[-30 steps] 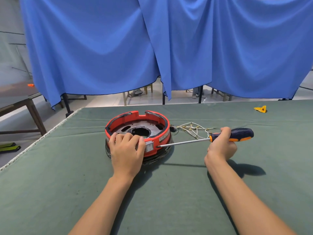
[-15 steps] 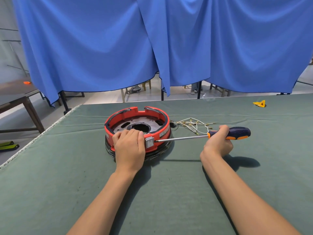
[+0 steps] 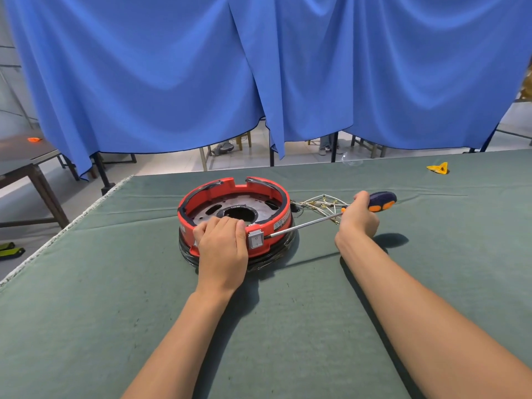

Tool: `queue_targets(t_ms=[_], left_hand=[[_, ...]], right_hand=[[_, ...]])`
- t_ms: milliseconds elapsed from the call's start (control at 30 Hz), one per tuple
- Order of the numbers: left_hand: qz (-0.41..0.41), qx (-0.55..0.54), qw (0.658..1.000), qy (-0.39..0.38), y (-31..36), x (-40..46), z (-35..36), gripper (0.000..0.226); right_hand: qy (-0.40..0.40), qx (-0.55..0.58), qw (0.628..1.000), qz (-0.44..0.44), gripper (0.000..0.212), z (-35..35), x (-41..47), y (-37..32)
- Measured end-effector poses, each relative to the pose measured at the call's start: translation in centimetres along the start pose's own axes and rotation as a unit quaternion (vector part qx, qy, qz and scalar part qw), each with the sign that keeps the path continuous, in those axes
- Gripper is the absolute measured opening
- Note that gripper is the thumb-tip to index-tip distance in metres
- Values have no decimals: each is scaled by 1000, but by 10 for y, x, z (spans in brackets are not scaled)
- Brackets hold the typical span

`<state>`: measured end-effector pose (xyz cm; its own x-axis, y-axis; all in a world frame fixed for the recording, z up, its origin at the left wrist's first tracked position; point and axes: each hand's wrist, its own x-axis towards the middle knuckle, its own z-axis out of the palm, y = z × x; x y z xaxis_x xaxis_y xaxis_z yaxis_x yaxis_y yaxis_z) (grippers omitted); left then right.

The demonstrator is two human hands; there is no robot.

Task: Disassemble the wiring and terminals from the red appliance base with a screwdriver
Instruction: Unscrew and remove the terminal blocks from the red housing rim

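Red appliance base (image 3: pixel 276 197) on the green-covered worktop (image 3: pixel 115 312), towards its far edge and left of centre, a round ring with a metal plate and a dark central hole inside, black band at the bottom. Left hand (image 3: pixel 221 246) over the near rim, fingers curled together across the top edge and gripping it, just beside a white rocker switch (image 3: pixel 255 239) set in the near wall. Right hand (image 3: pixel 358 217) to the right of the base, fingers wrapped tight round the handle of the screwdriver (image 3: pixel 305 224), dark blue and orange butt sticking out beyond the fist. Shaft slanting down and left, tip against the red wall just right of the switch. Bundle of pale wires with small terminals (image 3: pixel 319 203) on the cloth just beside the base's right side, behind the shaft. Small yellow scrap (image 3: pixel 438 168) near the far right corner. Blue curtain (image 3: pixel 259 67) beyond the far edge.
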<state>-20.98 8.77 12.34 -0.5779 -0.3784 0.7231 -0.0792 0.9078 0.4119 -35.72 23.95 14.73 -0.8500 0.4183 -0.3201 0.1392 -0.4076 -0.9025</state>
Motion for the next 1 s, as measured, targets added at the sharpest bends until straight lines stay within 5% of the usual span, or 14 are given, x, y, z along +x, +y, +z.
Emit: queue_targets(t_ms=[600, 1000], left_hand=[[11, -25, 999, -18, -3, -2, -5, 27], [17, -1, 1000, -5, -2, -6, -6, 40]], right_hand=[[-93, -163, 982, -13, 31, 54, 3, 14], [5, -7, 999, -40, 29, 1, 6, -4]])
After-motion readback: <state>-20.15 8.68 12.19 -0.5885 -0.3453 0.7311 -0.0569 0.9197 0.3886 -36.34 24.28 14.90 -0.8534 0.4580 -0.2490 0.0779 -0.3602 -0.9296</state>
